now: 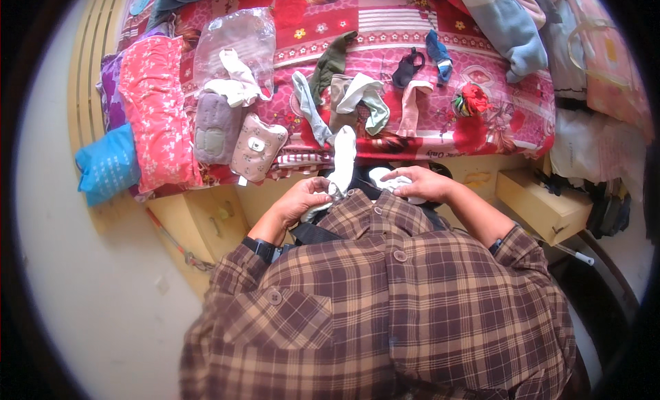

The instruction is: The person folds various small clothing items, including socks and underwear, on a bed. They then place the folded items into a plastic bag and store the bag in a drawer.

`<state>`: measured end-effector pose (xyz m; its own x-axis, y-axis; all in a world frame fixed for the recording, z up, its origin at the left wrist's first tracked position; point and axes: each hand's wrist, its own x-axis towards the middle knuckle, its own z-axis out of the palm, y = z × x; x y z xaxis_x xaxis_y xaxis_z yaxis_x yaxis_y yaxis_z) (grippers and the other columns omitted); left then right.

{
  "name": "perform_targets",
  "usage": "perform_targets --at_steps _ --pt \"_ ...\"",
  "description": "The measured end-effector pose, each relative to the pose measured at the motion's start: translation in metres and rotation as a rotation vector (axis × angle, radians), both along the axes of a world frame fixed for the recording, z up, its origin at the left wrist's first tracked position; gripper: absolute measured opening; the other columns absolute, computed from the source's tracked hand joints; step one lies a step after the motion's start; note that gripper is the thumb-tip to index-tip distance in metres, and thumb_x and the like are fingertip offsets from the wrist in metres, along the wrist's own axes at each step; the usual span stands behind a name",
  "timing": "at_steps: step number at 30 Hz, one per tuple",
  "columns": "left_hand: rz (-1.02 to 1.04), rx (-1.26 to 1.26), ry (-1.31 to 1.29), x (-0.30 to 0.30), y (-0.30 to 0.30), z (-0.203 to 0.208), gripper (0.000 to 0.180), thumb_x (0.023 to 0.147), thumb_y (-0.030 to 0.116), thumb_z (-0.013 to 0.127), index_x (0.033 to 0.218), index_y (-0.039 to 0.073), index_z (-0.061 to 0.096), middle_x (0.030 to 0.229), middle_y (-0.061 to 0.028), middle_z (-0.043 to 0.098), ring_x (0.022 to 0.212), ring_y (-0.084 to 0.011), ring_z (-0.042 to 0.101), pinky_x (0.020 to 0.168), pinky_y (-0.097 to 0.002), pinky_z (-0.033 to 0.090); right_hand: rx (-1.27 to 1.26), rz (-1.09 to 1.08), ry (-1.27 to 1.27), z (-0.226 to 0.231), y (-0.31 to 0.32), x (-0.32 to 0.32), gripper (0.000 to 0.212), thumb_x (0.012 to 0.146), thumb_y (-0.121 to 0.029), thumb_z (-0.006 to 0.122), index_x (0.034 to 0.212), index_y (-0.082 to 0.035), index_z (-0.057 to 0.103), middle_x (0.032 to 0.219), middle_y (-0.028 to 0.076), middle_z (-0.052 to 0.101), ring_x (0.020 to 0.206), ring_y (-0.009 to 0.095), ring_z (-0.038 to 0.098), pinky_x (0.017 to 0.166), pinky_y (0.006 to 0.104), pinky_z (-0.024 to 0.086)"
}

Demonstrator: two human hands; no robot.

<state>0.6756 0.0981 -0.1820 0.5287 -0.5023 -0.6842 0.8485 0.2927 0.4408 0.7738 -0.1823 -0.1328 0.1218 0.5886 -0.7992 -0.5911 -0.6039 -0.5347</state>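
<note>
From the head camera, the left hand (297, 200) and the right hand (421, 183) are both closed on a white sock (342, 159), which stretches from the bed's front edge down to the person's chest; the left fingers pinch its lower end and the right hand grips a bunched white part beside it. The bed (505, 128), covered in a red floral spread, ends just beyond the hands, and its front strip is crowded, leaving little bare cloth near the edge. Lying along it are a light grey sock (307, 105), an olive sock (331, 63), a pale green and white sock (364, 97), a pink sock (411, 105), a dark sock (407, 68), a blue sock (438, 55) and a red-and-green rolled pair (469, 99). To the left sit two padded pouches (234, 135), a clear plastic bag (237, 42) with white cloth at its mouth, and a folded pink cloth (157, 107). At the right an open wooden drawer (540, 204) juts out below the bed; what it contains cannot be made out. Pale floor (89, 276) lies open on the left.
</note>
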Motion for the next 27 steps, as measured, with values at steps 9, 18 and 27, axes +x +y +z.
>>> perform_targets --at_steps 9,18,27 --pt "-0.001 0.186 -0.163 0.003 -0.008 0.000 0.014 0.076 0.006 0.059 0.088 0.001 0.053 0.083 -0.0020 0.056 0.077 -0.0079 0.051 0.071 -0.0220 0.041 -0.146 -0.041 -0.238 -0.022 -0.006 -0.019 0.014 0.078 -0.012 0.057 0.090 -0.005 0.055 0.076 0.001 0.055 0.069 0.008 0.050 0.061 0.0214 0.041" --pt "0.372 0.234 -0.027 0.033 -0.008 -0.024 0.025 0.075 -0.001 0.053 0.099 -0.001 0.047 0.091 -0.0069 0.057 0.080 -0.0117 0.056 0.072 -0.0224 0.045 0.028 -1.007 0.016 -0.023 -0.009 0.014 0.023 0.085 -0.005 0.039 0.108 -0.004 0.042 0.092 0.012 0.056 0.078 0.019 0.059 0.065 0.0283 0.052" --pt "0.265 0.066 -0.107 0.071 -0.040 -0.004 0.021 0.078 0.001 0.056 0.098 -0.002 0.051 0.086 -0.0068 0.058 0.077 -0.0122 0.056 0.070 -0.0216 0.045 0.045 -0.708 0.061 -0.007 0.063 0.029 0.040 0.080 -0.018 0.057 0.113 0.000 0.044 0.097 0.011 0.057 0.081 0.018 0.059 0.068 0.0281 0.050"
